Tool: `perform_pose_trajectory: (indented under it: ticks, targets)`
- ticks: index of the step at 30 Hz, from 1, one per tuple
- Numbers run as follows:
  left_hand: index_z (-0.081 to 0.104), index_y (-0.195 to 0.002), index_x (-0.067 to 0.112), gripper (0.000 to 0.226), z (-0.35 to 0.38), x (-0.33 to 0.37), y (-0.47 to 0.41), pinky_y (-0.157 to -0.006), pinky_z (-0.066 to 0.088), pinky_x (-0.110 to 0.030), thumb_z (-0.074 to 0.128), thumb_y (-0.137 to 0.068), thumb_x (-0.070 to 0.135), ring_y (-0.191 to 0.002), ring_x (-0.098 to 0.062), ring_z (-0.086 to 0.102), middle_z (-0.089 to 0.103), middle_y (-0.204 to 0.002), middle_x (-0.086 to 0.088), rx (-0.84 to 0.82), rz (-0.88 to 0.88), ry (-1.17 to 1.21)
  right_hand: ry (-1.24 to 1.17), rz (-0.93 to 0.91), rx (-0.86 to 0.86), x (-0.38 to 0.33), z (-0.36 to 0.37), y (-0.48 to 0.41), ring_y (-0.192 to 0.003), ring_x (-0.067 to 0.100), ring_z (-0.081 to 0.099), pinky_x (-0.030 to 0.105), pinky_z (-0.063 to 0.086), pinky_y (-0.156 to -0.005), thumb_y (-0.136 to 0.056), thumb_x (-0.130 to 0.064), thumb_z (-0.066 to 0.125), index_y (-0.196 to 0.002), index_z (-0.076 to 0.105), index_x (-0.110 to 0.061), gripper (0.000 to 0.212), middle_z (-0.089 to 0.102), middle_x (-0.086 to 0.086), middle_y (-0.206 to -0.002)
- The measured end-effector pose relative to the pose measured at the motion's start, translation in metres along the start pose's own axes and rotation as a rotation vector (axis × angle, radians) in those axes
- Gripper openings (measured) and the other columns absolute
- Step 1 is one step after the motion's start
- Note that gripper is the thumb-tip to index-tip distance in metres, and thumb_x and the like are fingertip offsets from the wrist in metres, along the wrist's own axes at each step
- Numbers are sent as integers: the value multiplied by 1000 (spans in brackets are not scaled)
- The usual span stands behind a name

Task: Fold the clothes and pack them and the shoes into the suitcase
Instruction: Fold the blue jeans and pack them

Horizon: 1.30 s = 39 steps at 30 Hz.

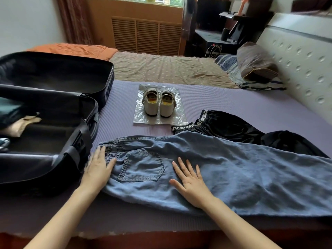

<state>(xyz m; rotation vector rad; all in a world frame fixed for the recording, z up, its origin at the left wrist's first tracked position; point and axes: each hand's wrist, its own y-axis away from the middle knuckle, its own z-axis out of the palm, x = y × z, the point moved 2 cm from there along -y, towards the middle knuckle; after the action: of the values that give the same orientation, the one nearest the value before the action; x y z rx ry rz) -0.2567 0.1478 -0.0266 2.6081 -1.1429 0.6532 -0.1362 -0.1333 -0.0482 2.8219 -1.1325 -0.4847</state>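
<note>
Denim trousers | left grip spread flat on waistband | right grip spread flat beside pocket

The black garment's waistband shows partial white lettering, "nounce".

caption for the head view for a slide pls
Both hands, left hand and right hand, press flat on blue jeans beside an open suitcase, shoes waiting beyond.

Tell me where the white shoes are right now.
In the head view, the white shoes stand side by side on a clear plastic bag at the middle of the purple mat, right of the open suitcase and beyond the blue jeans.
</note>
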Motion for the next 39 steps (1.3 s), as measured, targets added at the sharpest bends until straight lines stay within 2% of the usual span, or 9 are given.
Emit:
perform_pose_trajectory:
  ticks: [5, 9, 11, 14, 19, 27, 33, 36, 39]
  targets:
    - [7, -151, 9, 79, -5, 1, -7, -112, 21, -43, 47, -94, 46, -140, -35, 23, 23, -152, -21, -99, -132, 9, -56, -106, 77, -31, -3, 18, -140, 3, -27, 28, -19, -114, -78, -79, -7, -147, -12, -39, 80, -27, -19, -152]
    - [-6, -149, 4, 93, -7, 0, -9, -112, 20, -41, 46, -91, 54, -140, -36, 22, 21, -152, -24, -117, -183, -41, 111, -36, 38, -43, 27, 34, -144, 17, 17, 39, 17, -109, -96, -65, 17, -150, 25, -30, 65, 23, -3, -157]
    - [-6, -149, 1, 96, -11, 2, -10, -112, 21, -40, 48, -90, 54, -139, -37, 24, 22, -151, -26, -126, -183, -56, 110, -18, -11, -45, 32, 33, -142, 18, 25, 41, 22, -106, -98, -62, 19, -148, 32, -27, 63, 32, -1, -154]
    - [-1, -149, -1, 97, -15, 6, -9, -110, 23, -40, 55, -88, 50, -138, -38, 26, 23, -149, -29, -106, -175, -25, 90, 5, -14, -43, 28, 34, -142, 17, 22, 40, 21, -106, -98, -61, 17, -149, 30, -28, 62, 30, -1, -154]
    - [14, -145, -5, 99, -25, 12, -8, -109, 24, -43, 69, -80, 45, -134, -43, 29, 31, -142, -34, -47, -199, -25, -176, -135, 7, -35, 18, 28, -141, 1, -23, 27, -18, -114, -77, -81, -4, -145, -6, -44, 78, -19, -21, -154]
    - [22, -148, 19, 92, -25, 34, 5, -104, 32, -48, 76, -75, 32, -120, -42, 41, 42, -128, -25, 67, -86, 53, -596, -21, 78, -45, 0, 20, -140, -8, 12, 29, 2, -119, -68, -91, 14, -138, 17, -49, 82, 14, -25, -153]
    - [38, -134, 2, 72, -40, 42, -1, -94, 41, -45, 75, -76, 26, -116, -39, 49, 52, -125, -23, 80, -57, 110, -820, 29, 100, -56, -23, 19, -131, -11, 31, 0, 22, -101, -99, -34, 45, -144, 39, -28, 46, 38, -17, -145]
    - [45, -123, -3, 68, -46, 37, -3, -90, 42, -42, 76, -75, 34, -112, -40, 52, 53, -119, -25, 8, -134, 76, -706, 39, 96, -57, -20, 17, -132, -8, 31, 16, 25, -112, -98, -44, 40, -145, 36, -28, 50, 37, -17, -146]
    - [44, -117, -2, 70, -47, 30, -3, -87, 44, -39, 80, -71, 37, -110, -36, 55, 60, -115, -21, -30, -146, 116, -234, -40, 10, -53, 0, 21, -143, -2, -2, 28, -1, -118, -73, -74, 3, -151, 13, -32, 89, 5, -18, -157]
